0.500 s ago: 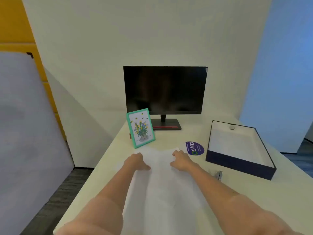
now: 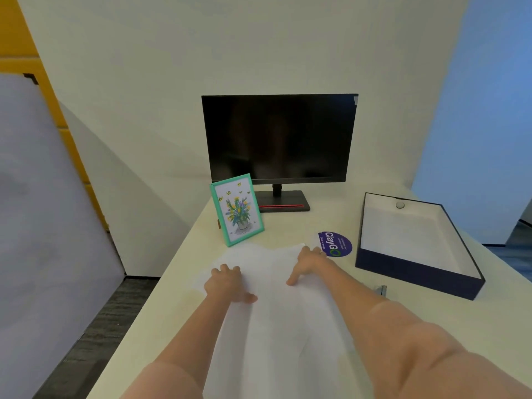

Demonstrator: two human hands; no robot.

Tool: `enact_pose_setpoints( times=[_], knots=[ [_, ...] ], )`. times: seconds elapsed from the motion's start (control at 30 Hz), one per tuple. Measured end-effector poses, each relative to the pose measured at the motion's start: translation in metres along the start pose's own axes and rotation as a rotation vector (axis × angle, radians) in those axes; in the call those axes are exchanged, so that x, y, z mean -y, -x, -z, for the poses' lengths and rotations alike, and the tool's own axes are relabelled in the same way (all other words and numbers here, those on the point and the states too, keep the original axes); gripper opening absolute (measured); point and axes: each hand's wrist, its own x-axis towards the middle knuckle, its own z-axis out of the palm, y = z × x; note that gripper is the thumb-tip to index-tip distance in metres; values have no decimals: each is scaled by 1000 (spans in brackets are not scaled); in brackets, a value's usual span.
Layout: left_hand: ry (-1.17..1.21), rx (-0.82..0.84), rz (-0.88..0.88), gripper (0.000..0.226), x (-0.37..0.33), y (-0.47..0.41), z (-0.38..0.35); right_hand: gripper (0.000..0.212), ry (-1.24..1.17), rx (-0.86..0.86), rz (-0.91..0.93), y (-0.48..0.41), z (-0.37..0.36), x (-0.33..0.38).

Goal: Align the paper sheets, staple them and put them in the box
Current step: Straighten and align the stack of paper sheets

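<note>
While both hands press flat, fingers spread and grasping nothing, left hand [image 2: 229,283] and right hand [image 2: 309,263] pin the paper sheets [image 2: 276,312] beside the box [image 2: 417,276].

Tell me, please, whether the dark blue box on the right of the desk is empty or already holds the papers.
Empty: the dark blue box shows a bare white floor, while the paper sheets lie on the desk.
</note>
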Motion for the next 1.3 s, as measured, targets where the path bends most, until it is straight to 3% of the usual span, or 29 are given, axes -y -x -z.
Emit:
enact_pose_setpoints(
  times=[0.33, 0.63, 0.8, 0.87, 0.97, 1.03, 1.2, 1.3],
  knots=[
    [-5, -1, -13, 83, 1, 0, -3, 93, -4, 7, 25, -7, 2, 2],
    [50, -12, 1, 80, 0, 5, 2, 32, -179, -81, 208, -7, 9, 16],
    [159, -264, 82, 42, 3, 17, 10, 37, -331, -45, 76, 29, 39, 8],
    [199, -301, 123, 34, 6, 22, 10, 29, -375, -33, 17, 50, 40, -6],
    [218, -247, 177, 37, 9, 32, 3, 6, -571, 73, -45, 88, 19, -29],
    [207, -197, 222, 44, 8, 39, -4, 12, -647, 112, -59, 108, 1, -40],
    [207, -144, 282, 77, -4, 54, -10, 13, -509, 96, -93, 132, -26, -44],
    [191, -105, 305, 84, -10, 61, -15, 24, -354, -1, -91, 130, -36, -46]
  ],
)
